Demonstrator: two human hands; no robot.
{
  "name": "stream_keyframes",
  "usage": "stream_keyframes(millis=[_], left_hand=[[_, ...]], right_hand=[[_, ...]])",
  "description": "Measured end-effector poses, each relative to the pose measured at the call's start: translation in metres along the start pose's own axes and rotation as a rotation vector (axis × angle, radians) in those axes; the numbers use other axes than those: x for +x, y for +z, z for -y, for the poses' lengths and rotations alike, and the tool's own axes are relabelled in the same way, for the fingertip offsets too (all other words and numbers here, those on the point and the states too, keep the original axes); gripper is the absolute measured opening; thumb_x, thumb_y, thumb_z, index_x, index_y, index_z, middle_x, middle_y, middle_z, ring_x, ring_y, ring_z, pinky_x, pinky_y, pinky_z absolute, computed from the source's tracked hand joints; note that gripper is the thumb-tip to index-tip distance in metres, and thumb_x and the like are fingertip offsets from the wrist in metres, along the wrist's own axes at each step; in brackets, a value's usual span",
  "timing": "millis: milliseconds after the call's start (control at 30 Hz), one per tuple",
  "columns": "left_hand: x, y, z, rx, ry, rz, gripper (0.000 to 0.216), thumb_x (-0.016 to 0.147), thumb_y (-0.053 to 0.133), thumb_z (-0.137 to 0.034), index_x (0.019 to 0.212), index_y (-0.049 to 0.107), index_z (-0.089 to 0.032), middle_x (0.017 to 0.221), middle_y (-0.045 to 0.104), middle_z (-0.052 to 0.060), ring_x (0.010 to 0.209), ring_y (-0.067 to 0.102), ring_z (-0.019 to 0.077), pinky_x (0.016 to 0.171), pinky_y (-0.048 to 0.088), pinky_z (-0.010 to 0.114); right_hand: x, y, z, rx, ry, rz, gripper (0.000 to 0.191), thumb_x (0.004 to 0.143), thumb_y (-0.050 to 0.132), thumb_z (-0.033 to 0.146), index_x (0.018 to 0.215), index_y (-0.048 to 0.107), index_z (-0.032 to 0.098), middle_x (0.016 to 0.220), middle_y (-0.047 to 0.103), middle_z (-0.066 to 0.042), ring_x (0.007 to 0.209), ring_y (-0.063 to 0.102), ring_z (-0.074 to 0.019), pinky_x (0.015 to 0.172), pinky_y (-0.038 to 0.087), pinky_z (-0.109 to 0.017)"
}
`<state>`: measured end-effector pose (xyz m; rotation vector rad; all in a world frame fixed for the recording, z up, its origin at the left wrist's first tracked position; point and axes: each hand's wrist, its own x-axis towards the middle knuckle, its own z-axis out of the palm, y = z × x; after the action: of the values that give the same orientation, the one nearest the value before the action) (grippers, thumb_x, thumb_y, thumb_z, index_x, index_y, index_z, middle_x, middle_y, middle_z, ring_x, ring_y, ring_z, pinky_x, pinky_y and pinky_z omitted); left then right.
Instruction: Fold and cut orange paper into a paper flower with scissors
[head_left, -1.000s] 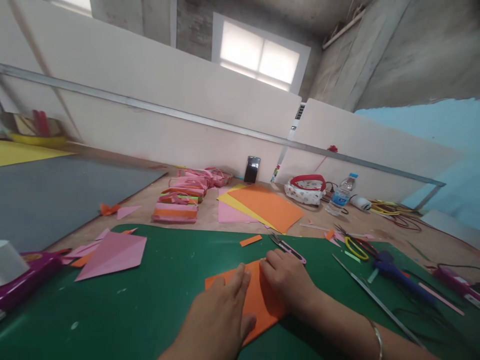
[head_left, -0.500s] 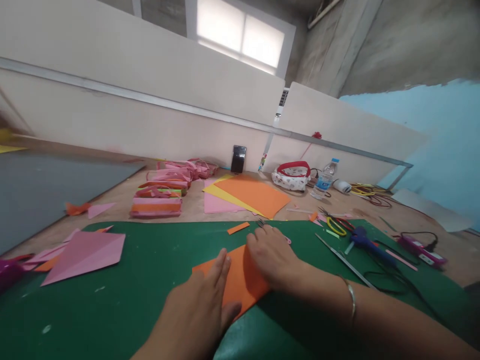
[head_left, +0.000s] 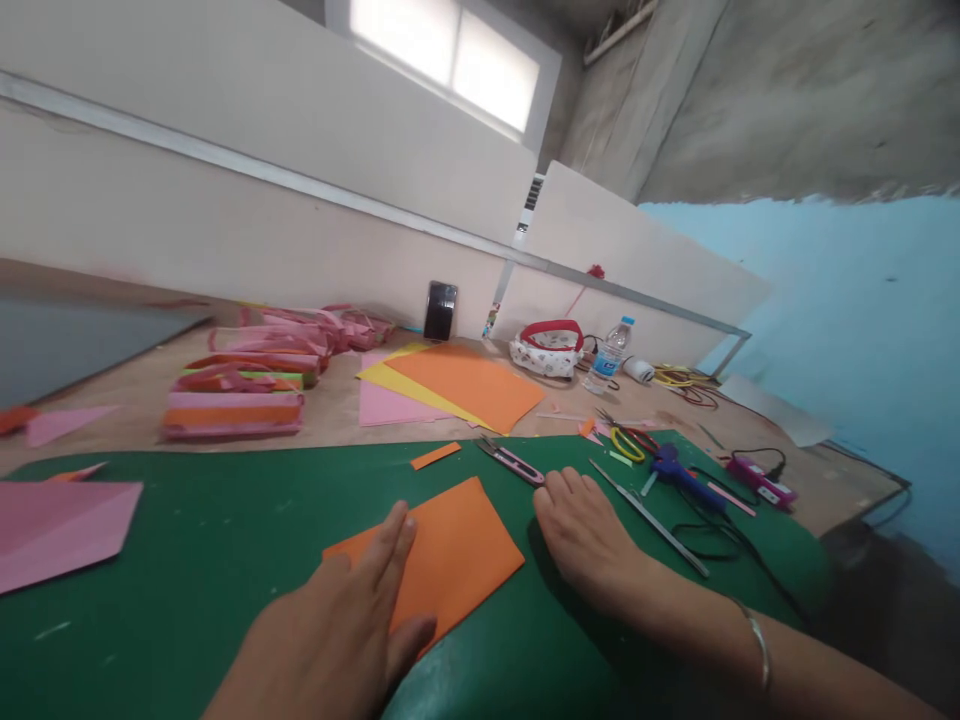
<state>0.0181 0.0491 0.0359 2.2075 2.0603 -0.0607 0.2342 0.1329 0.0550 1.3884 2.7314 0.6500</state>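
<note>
A folded orange sheet of paper [head_left: 457, 555] lies at a slant on the green mat [head_left: 247, 560]. My left hand [head_left: 337, 610] rests flat across its left part, fingers stretched out and thumb apart. Just right of the sheet, apart from it, is my right hand [head_left: 589, 535], low over the mat with its fingers curled in. Its fingertips are hidden, so whether anything is in them cannot be seen. Pink-handled thread snips [head_left: 514, 462] lie beyond the sheet, their handle end close by my right knuckles. A small orange paper strip [head_left: 436, 456] lies left of the snips.
On the right lie a metal tool [head_left: 652, 520], a blue glue gun [head_left: 686, 478] with its cord and yellow-handled scissors [head_left: 630, 440]. Behind are orange sheets [head_left: 472, 385], pink paper bags [head_left: 232, 412], a phone [head_left: 440, 310], a pouch [head_left: 547, 350] and a water bottle [head_left: 609, 357].
My right hand has come off the orange paper and moved right, uncovering its right part and the snips. My left hand stays on the paper. The view has swung right.
</note>
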Motion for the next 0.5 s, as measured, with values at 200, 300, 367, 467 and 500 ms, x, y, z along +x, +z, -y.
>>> stream_keyframes(millis=[200, 300, 367, 467, 500], left_hand=[[-0.001, 0.002, 0.001, 0.023, 0.04, -0.075, 0.059, 0.084, 0.034, -0.04, 0.135, 0.032, -0.01, 0.144, 0.027, 0.008, 0.11, 0.056, 0.0309, 0.084, 0.05, 0.045], [-0.002, 0.004, 0.005, 0.033, 0.078, -0.195, 0.058, 0.083, 0.036, -0.043, 0.133, 0.039, -0.013, 0.143, 0.033, 0.012, 0.109, 0.057, 0.0305, 0.081, 0.052, 0.044], [-0.003, 0.002, 0.005, 0.054, 0.085, -0.274, 0.053, 0.082, 0.042, -0.037, 0.131, 0.045, -0.018, 0.138, 0.043, 0.015, 0.104, 0.06, 0.0291, 0.074, 0.054, 0.04], [-0.004, 0.002, -0.007, 0.163, 0.177, -0.454, 0.039, 0.079, 0.045, -0.021, 0.114, 0.061, -0.023, 0.118, 0.064, 0.012, 0.094, 0.065, 0.027, 0.072, 0.054, 0.04], [-0.004, 0.004, -0.014, 0.205, 0.229, -0.547, 0.036, 0.08, 0.044, -0.02, 0.108, 0.065, -0.023, 0.112, 0.067, 0.01, 0.095, 0.064, 0.0274, 0.074, 0.054, 0.041]], right_hand=[[-0.017, -0.008, 0.02, 0.422, -0.432, -0.145, 0.019, 0.082, 0.045, 0.006, 0.094, 0.057, 0.016, 0.095, 0.057, -0.008, 0.083, 0.049, -0.0166, 0.071, 0.04, -0.027], [-0.026, -0.002, 0.026, 0.429, -0.439, -0.201, 0.02, 0.084, 0.044, 0.009, 0.098, 0.057, 0.014, 0.089, 0.059, -0.009, 0.079, 0.052, -0.0165, 0.07, 0.042, -0.027], [-0.029, 0.002, 0.028, 0.413, -0.423, -0.269, 0.02, 0.086, 0.043, 0.01, 0.099, 0.057, 0.013, 0.089, 0.061, -0.01, 0.079, 0.053, -0.0169, 0.07, 0.044, -0.027], [-0.029, 0.007, 0.03, 0.389, -0.413, -0.377, 0.022, 0.089, 0.039, 0.01, 0.098, 0.058, 0.014, 0.088, 0.063, -0.01, 0.077, 0.055, -0.0162, 0.069, 0.046, -0.027], [-0.029, 0.008, 0.03, 0.386, -0.408, -0.404, 0.023, 0.089, 0.038, 0.01, 0.097, 0.059, 0.014, 0.087, 0.063, -0.009, 0.077, 0.056, -0.0158, 0.068, 0.046, -0.026]])
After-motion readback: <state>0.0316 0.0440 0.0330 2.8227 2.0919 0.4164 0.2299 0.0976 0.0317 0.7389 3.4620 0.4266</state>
